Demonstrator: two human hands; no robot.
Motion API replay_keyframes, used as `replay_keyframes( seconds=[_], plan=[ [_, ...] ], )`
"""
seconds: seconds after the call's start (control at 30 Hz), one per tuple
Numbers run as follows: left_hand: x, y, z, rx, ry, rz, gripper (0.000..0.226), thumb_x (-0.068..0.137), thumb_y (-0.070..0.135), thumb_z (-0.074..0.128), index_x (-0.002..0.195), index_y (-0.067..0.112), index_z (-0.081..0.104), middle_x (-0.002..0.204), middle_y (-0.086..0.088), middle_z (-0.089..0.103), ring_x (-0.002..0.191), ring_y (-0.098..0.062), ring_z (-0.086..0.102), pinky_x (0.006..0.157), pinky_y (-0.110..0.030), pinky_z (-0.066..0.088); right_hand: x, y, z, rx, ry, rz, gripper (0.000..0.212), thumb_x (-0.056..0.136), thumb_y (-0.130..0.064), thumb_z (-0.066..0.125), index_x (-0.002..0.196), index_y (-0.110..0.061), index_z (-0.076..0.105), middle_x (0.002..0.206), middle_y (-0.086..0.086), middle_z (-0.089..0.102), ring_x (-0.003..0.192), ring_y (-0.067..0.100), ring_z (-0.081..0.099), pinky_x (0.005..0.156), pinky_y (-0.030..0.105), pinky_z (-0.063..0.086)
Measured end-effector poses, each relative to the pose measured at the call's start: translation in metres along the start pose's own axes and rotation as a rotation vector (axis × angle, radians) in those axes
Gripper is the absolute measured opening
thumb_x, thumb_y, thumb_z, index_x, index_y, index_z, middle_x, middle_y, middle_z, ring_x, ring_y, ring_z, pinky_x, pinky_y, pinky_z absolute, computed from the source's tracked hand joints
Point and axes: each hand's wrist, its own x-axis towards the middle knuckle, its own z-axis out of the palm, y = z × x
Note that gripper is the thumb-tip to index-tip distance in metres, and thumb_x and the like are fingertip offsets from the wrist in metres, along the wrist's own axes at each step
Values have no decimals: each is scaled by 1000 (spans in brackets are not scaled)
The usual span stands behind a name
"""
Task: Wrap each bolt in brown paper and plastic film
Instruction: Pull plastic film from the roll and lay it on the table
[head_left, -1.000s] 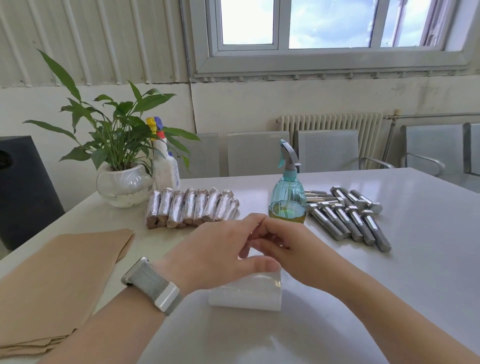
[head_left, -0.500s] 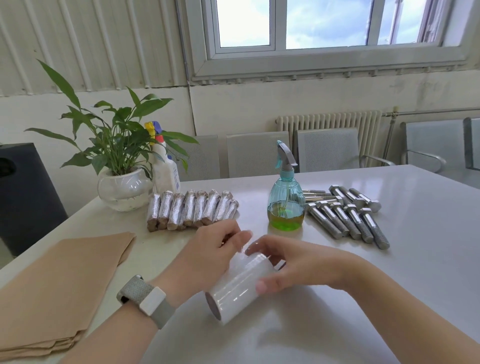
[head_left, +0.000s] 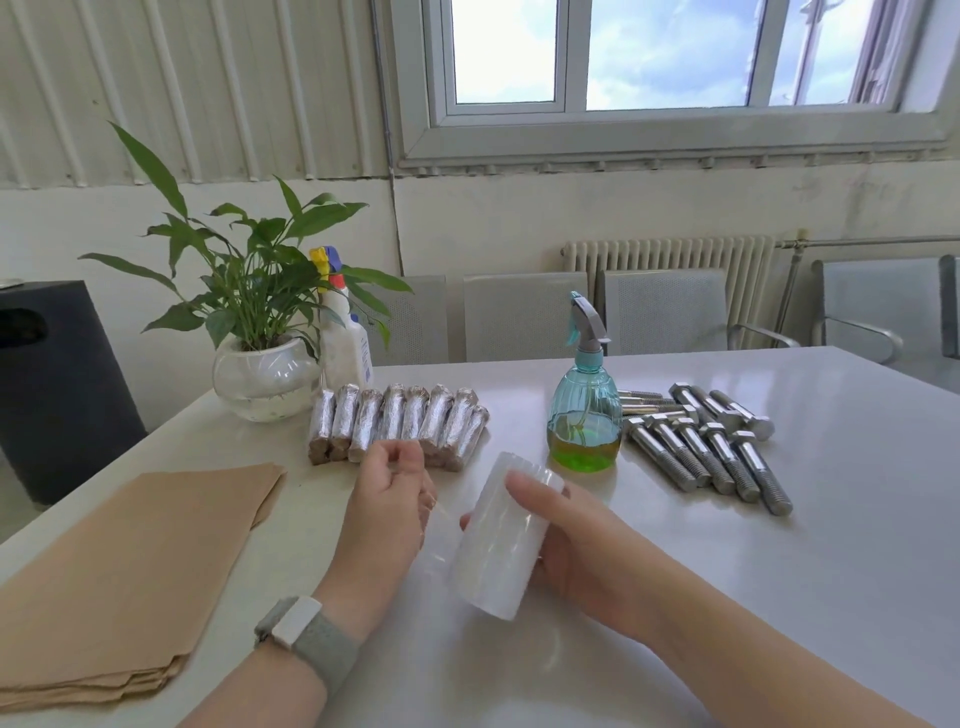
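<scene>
Fingers: right hand (head_left: 582, 551) grips film roll (head_left: 501, 540); left hand (head_left: 387, 506) pinches its loose edge.
Advice: pull film out evenly, beside the roll.

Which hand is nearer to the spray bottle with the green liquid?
Right. The right hand, holding the film roll, sits just in front of the spray bottle; the left hand is farther off, beyond the roll.

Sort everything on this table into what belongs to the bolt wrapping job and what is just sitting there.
Job: roll of plastic film held by right hand; left hand pulling the film's end; brown paper stack; bare bolts; wrapped bolts.

Probably idle: potted plant; white spray bottle; teal spray bottle, purpose unclear.
</scene>
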Motion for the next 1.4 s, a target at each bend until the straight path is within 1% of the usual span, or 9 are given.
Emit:
replay_keyframes(
  seconds=[0.13, 0.33, 0.57, 0.77, 0.93, 1.03, 1.13, 1.27, 1.4],
  plan=[
    [-4, 1, -8, -86, -150, -76, 23, 105, 31, 40, 95, 10, 43, 51, 3, 40, 31, -12, 30, 38, -18, 22, -3, -7, 1, -21, 143, 12, 40, 57, -71, 77, 79, -37, 76, 89, -2, 76, 86, 15, 74, 67, 26, 57],
    [-11, 3, 3, -120, -179, -259, 20, 104, 32, 43, 101, 13, 48, 46, 5, 37, 31, -12, 30, 37, -15, 21, -3, -15, -2, -146, 244, 29, 71, 61, -76, 65, 111, -26, 57, 91, 11, 76, 75, 17, 72, 65, 32, 54],
    [-15, 9, 3, -41, -256, -317, 72, 84, 71, 44, 93, 4, 68, 46, 3, 32, 34, -14, 32, 37, -15, 23, -2, -17, -8, -201, 286, 40, 75, 56, -71, 68, 106, -16, 61, 73, 9, 72, 70, 20, 71, 59, 28, 55],
    [-13, 6, 1, -35, -205, -233, 33, 101, 36, 46, 86, 8, 53, 46, 3, 36, 31, -15, 33, 41, -17, 21, -3, -19, -15, -124, 254, 94, 79, 53, -67, 76, 111, -14, 63, 80, 10, 73, 73, 23, 72, 62, 30, 57],
    [-4, 6, -8, 0, -76, -130, 34, 105, 33, 38, 85, 9, 51, 44, 4, 37, 27, -14, 33, 34, -15, 21, -4, -23, -29, -70, 158, 150, 63, 63, -37, 82, 119, -19, 59, 101, 12, 74, 93, 27, 72, 79, 42, 59],
    [1, 7, -15, 48, -43, -70, 34, 105, 30, 40, 85, 7, 53, 43, 4, 37, 26, -14, 34, 33, -16, 22, -2, -23, -29, -133, 150, 145, 65, 59, -41, 84, 115, -17, 62, 97, 7, 75, 91, 23, 73, 87, 44, 58],
    [7, 7, -24, 74, -24, -29, 34, 104, 29, 43, 82, 7, 57, 43, 2, 39, 29, -12, 31, 32, -18, 24, 1, -21, -30, -79, 177, 99, 81, 47, -49, 92, 114, -14, 64, 91, 7, 71, 84, 23, 71, 76, 39, 59],
    [12, 4, -26, 57, -28, -33, 35, 104, 29, 44, 81, 7, 57, 46, 0, 35, 30, -10, 26, 32, -16, 23, 2, -20, -31, 29, 197, 57, 72, 55, -35, 91, 114, -9, 58, 99, 22, 69, 93, 40, 71, 69, 45, 59],
    [15, 5, -29, -11, -51, -80, 33, 104, 29, 46, 81, 7, 56, 47, 0, 32, 29, -8, 25, 34, -14, 19, 0, -24, -34, -8, 175, 85, 67, 62, -41, 86, 113, -8, 58, 90, 18, 70, 79, 35, 70, 64, 40, 58]
  ],
)
